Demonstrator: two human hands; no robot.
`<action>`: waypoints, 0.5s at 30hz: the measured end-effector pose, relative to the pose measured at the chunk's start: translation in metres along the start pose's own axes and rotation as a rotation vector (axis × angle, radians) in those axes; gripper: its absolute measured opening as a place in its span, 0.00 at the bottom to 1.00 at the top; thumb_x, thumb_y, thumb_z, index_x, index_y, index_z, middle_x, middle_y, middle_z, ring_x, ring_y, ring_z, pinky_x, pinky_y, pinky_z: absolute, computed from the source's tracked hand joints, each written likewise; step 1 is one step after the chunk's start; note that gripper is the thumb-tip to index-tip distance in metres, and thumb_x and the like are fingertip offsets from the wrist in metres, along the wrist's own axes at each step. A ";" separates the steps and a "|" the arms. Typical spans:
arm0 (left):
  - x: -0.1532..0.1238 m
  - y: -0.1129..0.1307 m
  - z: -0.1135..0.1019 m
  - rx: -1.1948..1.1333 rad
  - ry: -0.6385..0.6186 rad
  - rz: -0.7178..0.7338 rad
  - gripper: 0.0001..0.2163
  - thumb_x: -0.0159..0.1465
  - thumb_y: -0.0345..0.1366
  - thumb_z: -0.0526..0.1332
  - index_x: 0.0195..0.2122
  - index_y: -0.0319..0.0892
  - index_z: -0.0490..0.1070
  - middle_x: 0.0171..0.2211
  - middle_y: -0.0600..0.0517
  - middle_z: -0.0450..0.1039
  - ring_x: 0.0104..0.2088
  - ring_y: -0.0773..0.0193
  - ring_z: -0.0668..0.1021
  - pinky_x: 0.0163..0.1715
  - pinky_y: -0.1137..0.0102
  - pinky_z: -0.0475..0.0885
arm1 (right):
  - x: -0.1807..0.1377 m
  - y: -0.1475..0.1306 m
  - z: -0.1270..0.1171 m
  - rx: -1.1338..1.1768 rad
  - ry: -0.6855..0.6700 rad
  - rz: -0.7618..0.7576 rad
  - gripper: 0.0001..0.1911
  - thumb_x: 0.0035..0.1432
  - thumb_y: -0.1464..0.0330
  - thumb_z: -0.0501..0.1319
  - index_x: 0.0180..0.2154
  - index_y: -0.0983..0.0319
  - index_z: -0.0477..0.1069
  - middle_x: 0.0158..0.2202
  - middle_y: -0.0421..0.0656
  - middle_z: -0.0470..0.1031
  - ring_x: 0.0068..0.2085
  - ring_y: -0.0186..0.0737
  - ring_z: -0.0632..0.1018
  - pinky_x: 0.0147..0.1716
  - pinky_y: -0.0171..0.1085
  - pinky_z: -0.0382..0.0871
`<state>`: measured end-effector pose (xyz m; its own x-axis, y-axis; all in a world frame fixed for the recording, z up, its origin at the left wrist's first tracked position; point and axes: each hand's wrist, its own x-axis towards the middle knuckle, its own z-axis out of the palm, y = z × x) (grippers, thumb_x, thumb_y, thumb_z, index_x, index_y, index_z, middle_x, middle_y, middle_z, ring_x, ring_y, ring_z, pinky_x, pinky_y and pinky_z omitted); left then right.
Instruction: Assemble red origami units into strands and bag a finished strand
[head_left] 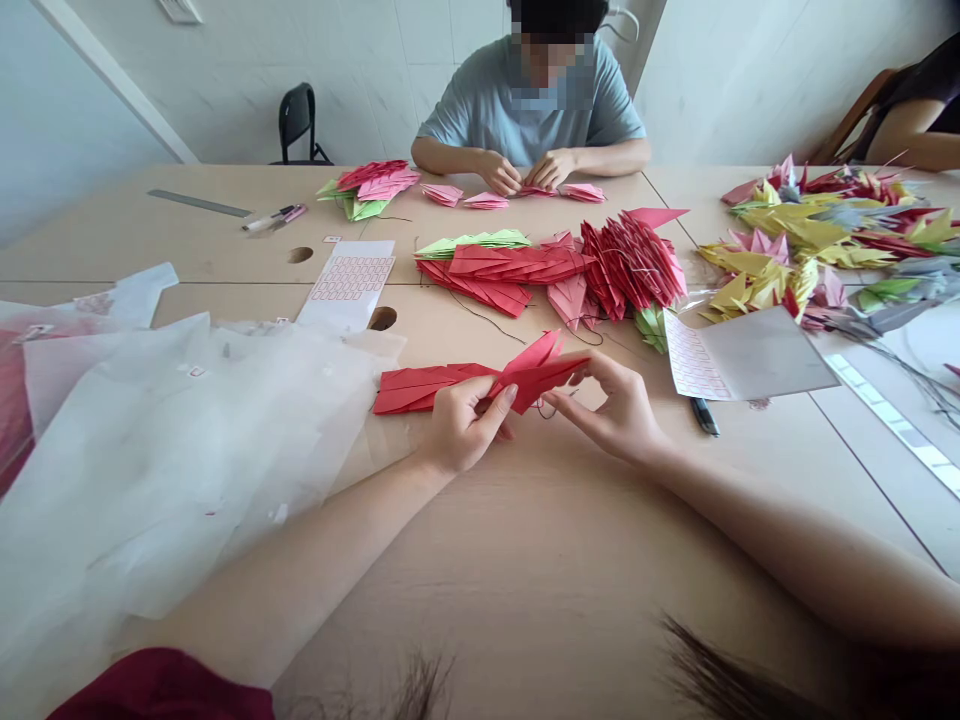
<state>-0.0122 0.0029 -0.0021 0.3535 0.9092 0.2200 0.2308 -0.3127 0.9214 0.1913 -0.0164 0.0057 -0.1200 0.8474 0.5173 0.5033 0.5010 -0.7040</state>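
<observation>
While bent over the table, pinches a folded red paper piece in left hand, fingers closed; grips its tip between right hand thumb and forefinger. Sits mid-table against a red folded strip, beside plastic bags showing red inside.

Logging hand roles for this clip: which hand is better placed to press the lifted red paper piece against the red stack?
Right, probably. The right hand pinches the free end of the lifted red piece, while the left hand steadies its joint with the red stack.
</observation>
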 end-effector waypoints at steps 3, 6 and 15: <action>0.001 -0.002 -0.002 0.229 0.064 0.188 0.14 0.67 0.38 0.58 0.25 0.39 0.69 0.19 0.54 0.71 0.19 0.68 0.76 0.20 0.75 0.69 | 0.003 0.000 -0.006 -0.113 0.119 -0.166 0.14 0.57 0.67 0.66 0.45 0.59 0.69 0.40 0.44 0.77 0.39 0.40 0.77 0.40 0.41 0.71; 0.002 -0.005 -0.002 0.431 0.104 0.371 0.08 0.67 0.35 0.58 0.33 0.38 0.75 0.26 0.51 0.77 0.26 0.67 0.78 0.27 0.73 0.73 | 0.004 -0.003 -0.011 -0.418 0.074 -0.398 0.08 0.59 0.68 0.65 0.41 0.59 0.70 0.35 0.42 0.78 0.36 0.41 0.76 0.40 0.42 0.67; -0.003 -0.003 0.005 0.834 0.062 0.681 0.13 0.67 0.29 0.54 0.50 0.34 0.71 0.41 0.44 0.79 0.38 0.60 0.82 0.36 0.70 0.79 | 0.000 -0.012 0.000 -0.687 -0.190 -0.562 0.08 0.64 0.72 0.56 0.32 0.63 0.69 0.30 0.43 0.74 0.30 0.36 0.72 0.31 0.37 0.62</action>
<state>-0.0098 -0.0003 -0.0075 0.5995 0.4785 0.6415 0.5562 -0.8255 0.0959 0.1853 -0.0228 0.0140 -0.6105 0.5546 0.5654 0.7200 0.6860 0.1046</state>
